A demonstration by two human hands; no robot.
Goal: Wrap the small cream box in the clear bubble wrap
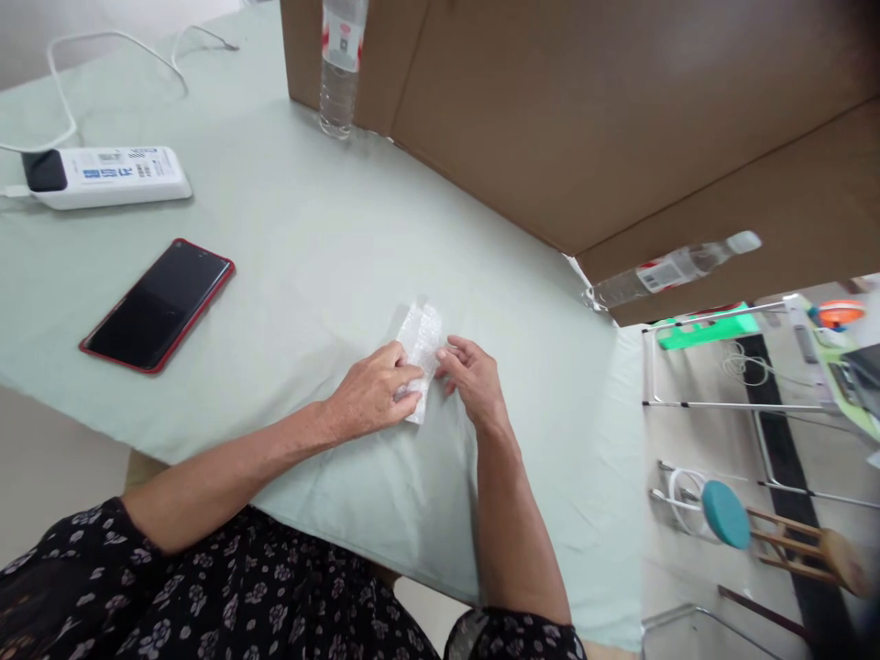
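A small piece of clear bubble wrap lies on the pale green tablecloth in front of me. My left hand rests on its near left part, fingers curled and pressing it down. My right hand pinches its right edge between thumb and fingertips. Both hands touch the same piece, close together. The part of the wrap under my left fingers is hidden.
A red-edged phone lies face up at the left. Behind it sits a white power strip with cables. A water bottle stands by a large cardboard box; another bottle lies at its corner. A stool stands right.
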